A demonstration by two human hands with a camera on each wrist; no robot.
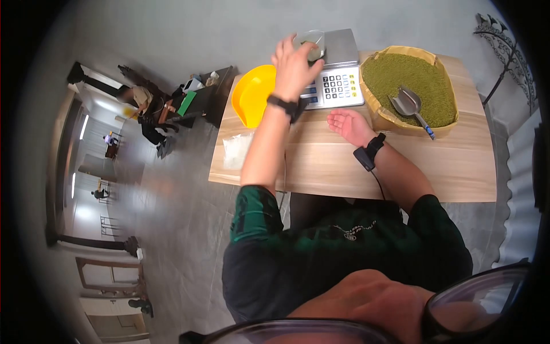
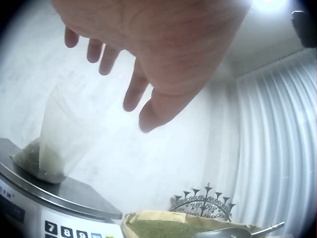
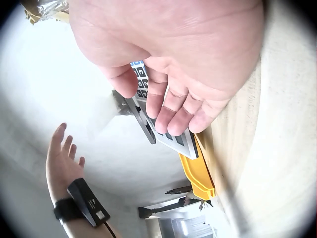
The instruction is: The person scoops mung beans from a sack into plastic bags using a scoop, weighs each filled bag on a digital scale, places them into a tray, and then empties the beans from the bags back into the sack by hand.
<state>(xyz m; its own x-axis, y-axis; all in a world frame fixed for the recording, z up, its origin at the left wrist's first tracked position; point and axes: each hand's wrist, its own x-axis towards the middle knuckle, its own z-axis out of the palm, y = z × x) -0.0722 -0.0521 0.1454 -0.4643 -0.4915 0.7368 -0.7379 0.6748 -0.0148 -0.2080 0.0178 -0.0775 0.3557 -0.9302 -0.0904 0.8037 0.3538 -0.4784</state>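
Observation:
A clear bag (image 2: 62,144) with some green grains at its bottom stands upright on the metal pan (image 2: 79,196) of a digital scale (image 1: 339,86). My left hand (image 1: 294,67) is over the bag's side of the scale in the head view; the left wrist view shows this hand (image 2: 163,54) above and apart from the bag, fingers spread and holding nothing. My right hand (image 1: 352,127) lies palm up by the scale's front edge, fingers loosely bent and empty. In the right wrist view its fingers (image 3: 173,109) show before the keypad.
Right of the scale stands a paper-lined container (image 1: 452,94) of green grains with a metal scoop (image 1: 408,104) lying in it. A yellow tray (image 1: 246,97) is at the left, with clear plastic bags (image 1: 236,150) nearer the table's front edge. People sit far off at left.

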